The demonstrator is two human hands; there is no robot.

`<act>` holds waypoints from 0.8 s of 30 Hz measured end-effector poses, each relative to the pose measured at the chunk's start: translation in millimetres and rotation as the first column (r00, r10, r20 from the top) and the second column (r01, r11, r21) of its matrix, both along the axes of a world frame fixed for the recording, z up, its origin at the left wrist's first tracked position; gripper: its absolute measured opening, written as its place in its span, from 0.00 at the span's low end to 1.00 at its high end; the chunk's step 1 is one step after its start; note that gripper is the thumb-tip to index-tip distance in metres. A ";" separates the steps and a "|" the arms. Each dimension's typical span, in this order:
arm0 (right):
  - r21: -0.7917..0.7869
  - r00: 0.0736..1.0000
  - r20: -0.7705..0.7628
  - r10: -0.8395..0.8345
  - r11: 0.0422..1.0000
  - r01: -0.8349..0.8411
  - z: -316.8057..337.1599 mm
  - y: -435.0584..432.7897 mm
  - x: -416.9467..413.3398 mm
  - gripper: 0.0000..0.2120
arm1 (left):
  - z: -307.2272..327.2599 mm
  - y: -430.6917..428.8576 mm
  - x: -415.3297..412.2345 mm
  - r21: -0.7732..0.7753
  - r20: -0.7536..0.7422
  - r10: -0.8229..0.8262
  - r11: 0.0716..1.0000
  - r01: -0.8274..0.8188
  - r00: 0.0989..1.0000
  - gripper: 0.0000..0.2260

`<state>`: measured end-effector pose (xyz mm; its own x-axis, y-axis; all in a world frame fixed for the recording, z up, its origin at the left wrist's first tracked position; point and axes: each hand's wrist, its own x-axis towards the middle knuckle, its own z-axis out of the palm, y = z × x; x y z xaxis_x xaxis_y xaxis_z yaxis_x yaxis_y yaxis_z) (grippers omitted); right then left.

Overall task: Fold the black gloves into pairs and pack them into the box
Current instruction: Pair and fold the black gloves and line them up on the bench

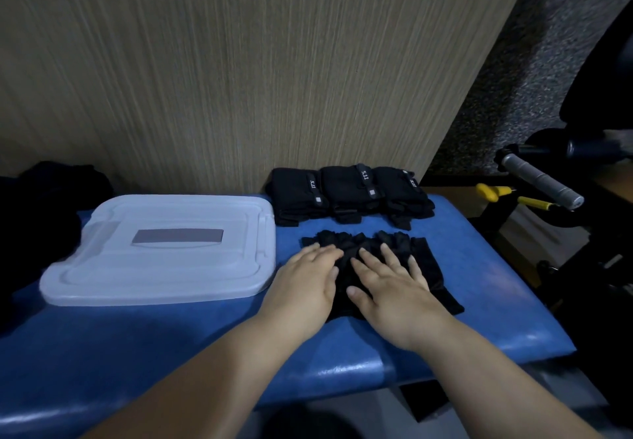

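Note:
A pair of black gloves point(428, 260) lies flat on the blue padded bench point(479, 318), fingers pointing away from me. My left hand point(308, 277) presses flat on their left part. Beside it, my right hand point(390, 284) presses flat on the middle, fingers spread. Behind them, three folded black glove bundles point(349, 195) with grey labelled straps stand in a row against the wall. The white plastic box point(161, 250) sits to the left with its lid on.
A dark heap of cloth point(44, 205) lies at the bench's far left. Off the right edge stand a black frame with a grey-wrapped handle point(541, 181) and yellow-handled tools point(496, 192). A wood-grain wall panel point(239, 61) rises behind the bench.

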<state>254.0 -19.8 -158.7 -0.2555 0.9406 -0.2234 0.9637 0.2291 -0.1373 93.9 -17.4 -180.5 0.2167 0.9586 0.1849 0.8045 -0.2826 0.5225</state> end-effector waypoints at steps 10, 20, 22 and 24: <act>-0.086 0.999 0.041 0.005 0.996 -0.002 -0.5 -1.7 4.2 0.29 | -3.9 -4.8 -1.4 -0.156 -0.302 -0.102 0.986 0.056 0.948 0.22; -0.100 1.000 0.006 0.009 0.995 -0.008 0.3 -1.4 10.3 0.27 | -0.2 -8.3 -0.8 -0.186 -0.358 -0.110 0.982 0.044 0.927 0.23; -0.095 1.000 -0.019 0.004 0.995 -0.006 1.0 -1.6 11.6 0.27 | 0.4 -8.6 -0.3 -0.202 -0.342 -0.112 0.978 0.043 0.933 0.24; -0.072 0.998 -0.061 -0.002 0.997 -0.002 2.4 -1.4 13.1 0.26 | 0.9 -8.3 -0.3 -0.222 -0.320 -0.115 0.974 0.044 0.940 0.24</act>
